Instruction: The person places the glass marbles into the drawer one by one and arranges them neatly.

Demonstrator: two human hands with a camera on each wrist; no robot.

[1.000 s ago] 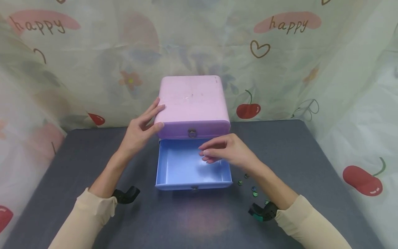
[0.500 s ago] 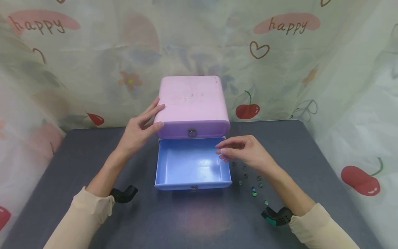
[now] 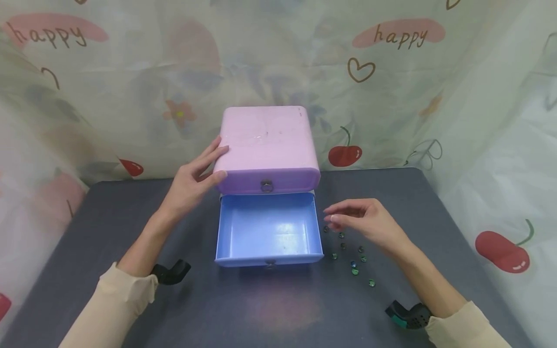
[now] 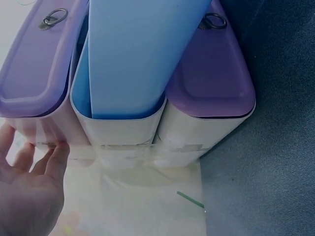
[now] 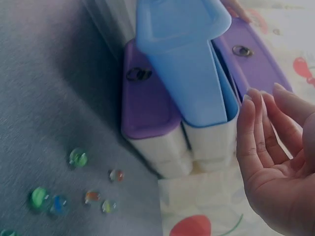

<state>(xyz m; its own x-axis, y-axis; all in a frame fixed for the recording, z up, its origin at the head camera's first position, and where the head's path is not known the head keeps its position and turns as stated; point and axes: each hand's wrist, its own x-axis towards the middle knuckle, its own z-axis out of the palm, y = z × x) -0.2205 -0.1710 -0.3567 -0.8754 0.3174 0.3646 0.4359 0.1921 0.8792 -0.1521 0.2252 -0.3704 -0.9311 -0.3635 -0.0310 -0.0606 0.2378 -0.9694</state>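
Observation:
A small chest of drawers [image 3: 267, 137] with a pale pink top and purple fronts stands at the back of the table. Its blue middle drawer [image 3: 256, 229] is pulled out, its shiny floor showing. My left hand [image 3: 184, 186] rests against the left side of the chest, thumb near the front corner. To the right of the drawer hovers my right hand [image 3: 370, 222], fingers loosely bent, with nothing seen between thumb and fingertips in the right wrist view. Several glass marbles [image 3: 355, 272] lie on the table below and in front of it; green, blue and orange swirls show inside them.
The dark grey table [image 3: 174, 314] reaches back to a printed curtain [image 3: 274, 58] close behind the chest. A purple drawer with a ring pull [image 4: 214, 20] sits below the blue one. Black wrist cameras [image 3: 409, 315] stick out from both forearms.
My right hand has moved right, from above the blue drawer to beyond its right side, uncovering more marbles. My left hand has stayed on the chest.

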